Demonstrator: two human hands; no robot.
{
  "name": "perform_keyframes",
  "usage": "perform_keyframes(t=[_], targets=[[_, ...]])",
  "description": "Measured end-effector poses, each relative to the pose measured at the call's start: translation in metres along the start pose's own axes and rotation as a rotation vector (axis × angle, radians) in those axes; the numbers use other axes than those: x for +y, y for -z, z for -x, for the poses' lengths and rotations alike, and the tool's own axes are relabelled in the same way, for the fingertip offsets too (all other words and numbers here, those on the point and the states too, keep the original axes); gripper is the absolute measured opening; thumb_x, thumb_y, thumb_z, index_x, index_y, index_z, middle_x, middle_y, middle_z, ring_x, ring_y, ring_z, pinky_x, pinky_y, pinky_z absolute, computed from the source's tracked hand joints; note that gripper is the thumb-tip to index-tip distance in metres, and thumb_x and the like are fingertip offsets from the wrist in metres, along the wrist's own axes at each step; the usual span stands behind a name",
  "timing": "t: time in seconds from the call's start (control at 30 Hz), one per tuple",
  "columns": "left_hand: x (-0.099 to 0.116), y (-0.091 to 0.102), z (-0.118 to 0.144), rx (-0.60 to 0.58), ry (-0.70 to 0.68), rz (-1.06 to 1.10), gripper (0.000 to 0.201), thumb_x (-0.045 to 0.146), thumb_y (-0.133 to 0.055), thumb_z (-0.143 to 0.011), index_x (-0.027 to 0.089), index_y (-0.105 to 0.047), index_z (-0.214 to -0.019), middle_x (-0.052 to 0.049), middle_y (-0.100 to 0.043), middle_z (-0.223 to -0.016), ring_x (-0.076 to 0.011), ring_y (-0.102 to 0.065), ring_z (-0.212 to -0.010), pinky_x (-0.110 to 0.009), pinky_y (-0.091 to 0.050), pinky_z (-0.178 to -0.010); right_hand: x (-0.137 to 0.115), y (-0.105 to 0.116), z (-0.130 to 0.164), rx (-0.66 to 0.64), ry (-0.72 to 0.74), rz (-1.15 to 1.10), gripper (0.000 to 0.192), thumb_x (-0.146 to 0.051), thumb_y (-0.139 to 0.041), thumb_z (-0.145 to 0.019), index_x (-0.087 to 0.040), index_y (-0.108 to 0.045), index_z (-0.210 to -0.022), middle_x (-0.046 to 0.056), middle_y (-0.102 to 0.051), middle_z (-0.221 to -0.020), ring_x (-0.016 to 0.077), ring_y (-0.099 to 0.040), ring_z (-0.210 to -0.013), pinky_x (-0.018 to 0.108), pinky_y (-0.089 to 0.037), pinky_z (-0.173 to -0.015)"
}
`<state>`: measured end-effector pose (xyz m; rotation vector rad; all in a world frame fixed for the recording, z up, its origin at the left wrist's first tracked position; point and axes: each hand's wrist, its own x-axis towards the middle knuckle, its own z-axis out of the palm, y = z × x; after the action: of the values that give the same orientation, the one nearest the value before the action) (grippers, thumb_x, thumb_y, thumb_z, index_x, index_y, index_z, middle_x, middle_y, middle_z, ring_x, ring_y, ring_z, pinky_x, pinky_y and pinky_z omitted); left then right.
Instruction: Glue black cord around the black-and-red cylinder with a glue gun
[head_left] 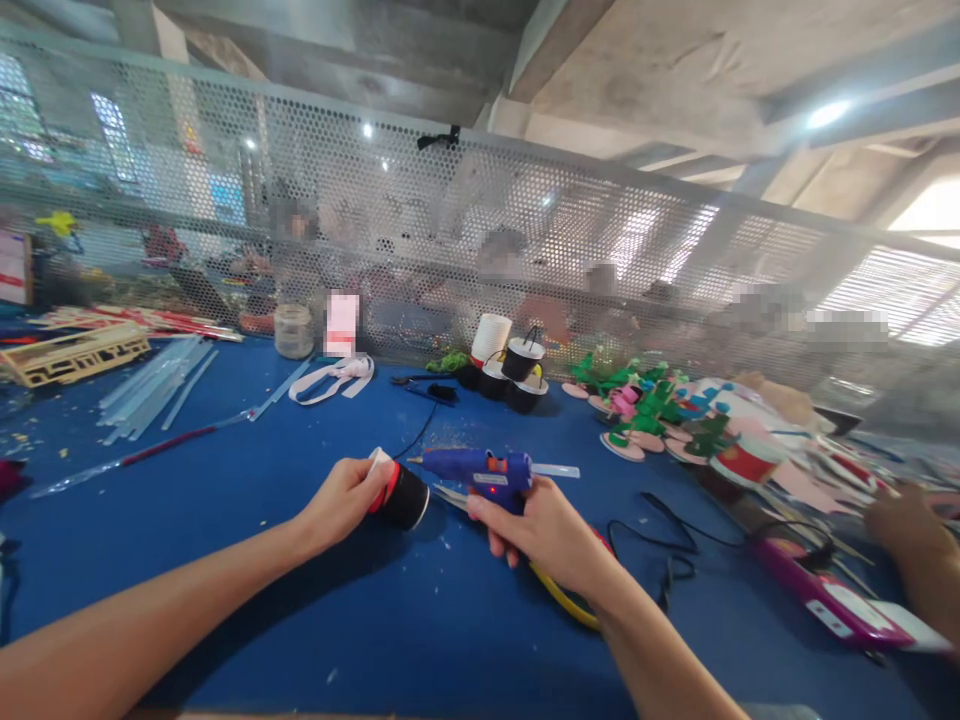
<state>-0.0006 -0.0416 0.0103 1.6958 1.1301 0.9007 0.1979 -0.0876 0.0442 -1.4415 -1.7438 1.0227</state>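
Note:
Tilted on its side, a small paper cup (405, 497) wrapped in black and red is gripped by my left hand (351, 500), thumb on its white end. My right hand (536, 525) is closed round the handle of a blue hot glue gun (480, 468), whose nozzle points left toward the cup. A clear glue stick (556, 471) sticks out of the gun's back, and a small red light glows on its side. Beneath my right hand lie scissors (454, 498) with a yellow handle, partly covered by the hand.
Stacked cups (523, 358) stand near the mesh partition (420, 220). Glue sticks (154, 390), a white ribbon (334, 378) and a glass jar (293, 332) lie left. Right are felt flowers (652, 410), a purple power strip (832, 595), black cable and another person's hand (911, 525).

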Motion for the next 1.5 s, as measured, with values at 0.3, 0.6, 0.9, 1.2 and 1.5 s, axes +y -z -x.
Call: perform_keyframes(t=[0.3, 0.6, 0.9, 1.2, 1.5], targets=[[0.001, -0.004, -0.004, 0.026, 0.037, -0.019, 0.039, 0.045, -0.036, -0.071, 0.016, -0.032, -0.045, 0.006, -0.025, -0.043, -0.0061, -0.021, -0.042, -0.02, -0.016, -0.041, -0.007, -0.009, 0.007, 0.038, 0.127, 0.233, 0.017, -0.032, -0.047, -0.072, -0.017, -0.053, -0.067, -0.006, -0.045, -0.036, 0.0086, -0.045, -0.032, 0.018, -0.037, -0.034], [0.003, -0.006, -0.005, 0.034, 0.078, 0.031, 0.036, 0.041, -0.036, -0.071, 0.015, -0.037, -0.046, 0.006, -0.027, -0.043, -0.0062, -0.022, -0.042, -0.021, -0.015, -0.041, 0.001, -0.012, 0.009, 0.1, 0.32, 0.424, 0.023, -0.03, -0.047, -0.073, -0.022, -0.044, -0.052, -0.006, -0.044, -0.034, 0.0097, -0.043, -0.032, 0.023, -0.036, -0.038], [0.002, -0.008, -0.006, 0.041, 0.079, 0.015, 0.038, 0.042, -0.034, -0.072, 0.015, -0.038, -0.046, 0.005, -0.029, -0.042, -0.0068, -0.024, -0.042, -0.021, -0.017, -0.041, 0.0, -0.012, 0.011, 0.107, 0.391, 0.515, 0.021, -0.029, -0.045, -0.076, -0.021, -0.045, -0.056, -0.003, -0.05, -0.046, 0.0122, -0.05, -0.045, 0.023, -0.037, -0.046], [-0.001, -0.008, -0.006, 0.04, 0.084, 0.008, 0.04, 0.043, -0.032, -0.074, 0.015, -0.038, -0.046, 0.005, -0.032, -0.041, -0.0068, -0.026, -0.042, -0.02, -0.018, -0.042, 0.001, -0.013, 0.012, 0.107, 0.471, 0.549, 0.016, -0.026, -0.046, -0.076, -0.02, -0.045, -0.061, 0.0, -0.054, -0.061, 0.0127, -0.051, -0.055, 0.023, -0.038, -0.053], [0.001, -0.009, -0.005, 0.033, 0.084, 0.01, 0.041, 0.043, -0.031, -0.074, 0.014, -0.042, -0.047, 0.004, -0.034, -0.041, -0.0071, -0.028, -0.042, -0.02, -0.021, -0.043, 0.0, -0.015, 0.013, 0.102, 0.508, 0.547, 0.012, -0.021, -0.048, -0.075, -0.019, -0.046, -0.063, -0.001, -0.052, -0.059, 0.0103, -0.047, -0.052, 0.021, -0.037, -0.052]])
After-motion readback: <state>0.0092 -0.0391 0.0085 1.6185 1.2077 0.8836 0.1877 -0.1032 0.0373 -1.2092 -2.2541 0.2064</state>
